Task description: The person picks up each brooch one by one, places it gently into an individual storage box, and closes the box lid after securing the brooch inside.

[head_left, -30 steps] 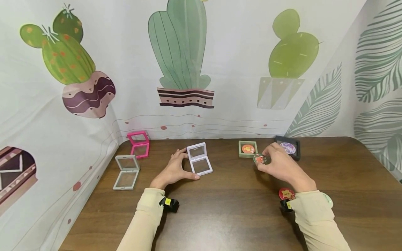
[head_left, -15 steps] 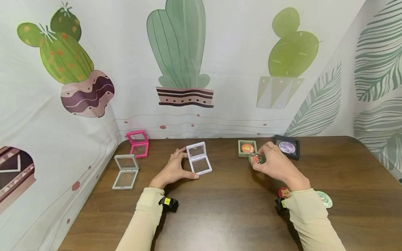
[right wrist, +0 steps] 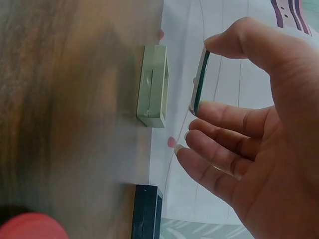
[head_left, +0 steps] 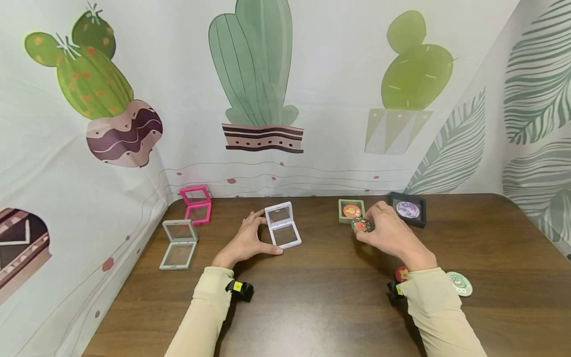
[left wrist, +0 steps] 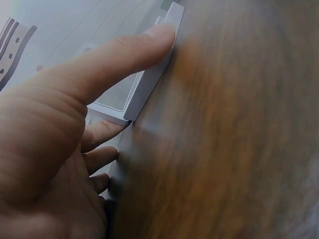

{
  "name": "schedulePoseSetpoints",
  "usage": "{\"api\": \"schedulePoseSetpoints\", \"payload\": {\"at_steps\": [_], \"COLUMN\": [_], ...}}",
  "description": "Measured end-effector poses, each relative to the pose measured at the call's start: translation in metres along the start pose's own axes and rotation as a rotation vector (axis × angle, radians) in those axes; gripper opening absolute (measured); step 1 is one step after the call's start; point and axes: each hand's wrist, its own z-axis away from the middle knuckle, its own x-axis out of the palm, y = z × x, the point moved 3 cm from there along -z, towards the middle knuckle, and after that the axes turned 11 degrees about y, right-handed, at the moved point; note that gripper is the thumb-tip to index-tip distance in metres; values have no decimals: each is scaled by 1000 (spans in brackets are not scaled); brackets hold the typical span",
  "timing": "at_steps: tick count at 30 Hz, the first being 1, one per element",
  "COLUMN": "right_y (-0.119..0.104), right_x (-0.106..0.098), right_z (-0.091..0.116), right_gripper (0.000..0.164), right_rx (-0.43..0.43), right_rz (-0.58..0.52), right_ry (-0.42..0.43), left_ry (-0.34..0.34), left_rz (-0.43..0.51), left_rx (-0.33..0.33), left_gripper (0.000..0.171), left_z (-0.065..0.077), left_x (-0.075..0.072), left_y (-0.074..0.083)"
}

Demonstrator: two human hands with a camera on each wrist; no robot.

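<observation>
My left hand holds a small white display frame at its left side, the thumb on the near edge and the index finger behind a corner. The frame stands unfolded on the table, its lid raised and clear film in both halves. In the left wrist view the thumb presses on the white frame. Between thumb and index finger, my right hand pinches a round dark green badge above the table. The right wrist view shows that badge edge-on, apart from the green display frame.
A green frame with an orange badge and a black frame with a purple badge lie at the back right. Pink and grey frames stand unfolded at left. Red and pale green badges lie by the right sleeve.
My right hand has moved a little left with the dark green badge, so more of the pale green badge shows beside the sleeve. My left hand stays at the white frame.
</observation>
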Motion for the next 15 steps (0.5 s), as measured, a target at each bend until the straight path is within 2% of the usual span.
{"api": "schedulePoseSetpoints", "payload": {"at_steps": [15], "right_y": [-1], "right_x": [2], "right_z": [-2], "right_gripper": [47], "right_rx": [37], "right_rz": [-12], "right_ry": [-13], "left_ry": [-2], "left_rz": [6], "left_rx": [-7], "left_gripper": [85], "left_z": [1], "left_x": [-1], "left_y": [1]}}
